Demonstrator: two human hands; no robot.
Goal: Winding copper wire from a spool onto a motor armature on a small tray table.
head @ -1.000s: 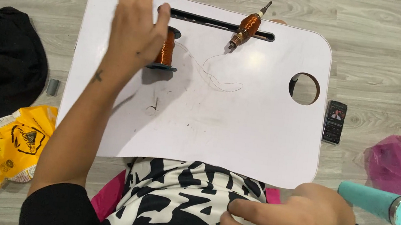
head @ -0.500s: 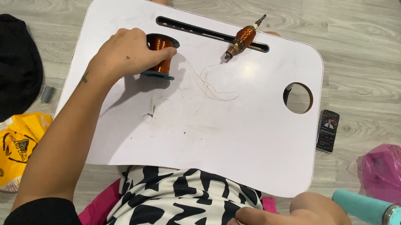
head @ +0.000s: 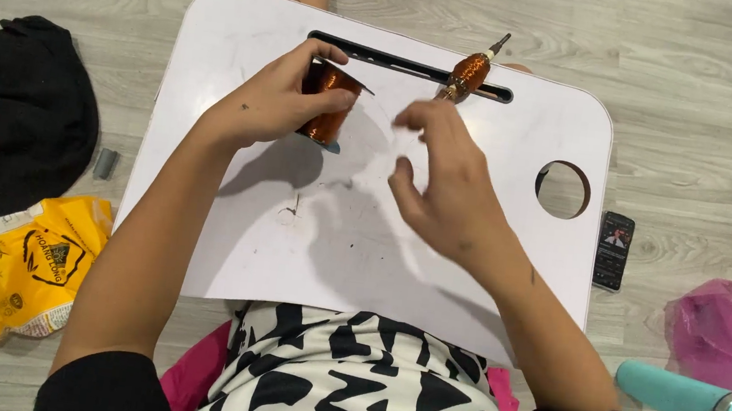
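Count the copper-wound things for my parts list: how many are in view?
2. One spool is held in the left hand above the tray; one wound tool lies by the tray's slot. None looks hidden.

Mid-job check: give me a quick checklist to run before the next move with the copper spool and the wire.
1. Left hand grips copper wire spool: ok, lifted and tilted above the white lap tray.
2. Right hand free to pinch: ok, fingers spread beside the spool.
3. Wire end between the fingers: cannot tell, too fine to see.
4. Wound tool lying by the tray slot: ok, untouched.
5. Phone off the tray, on the floor: ok.
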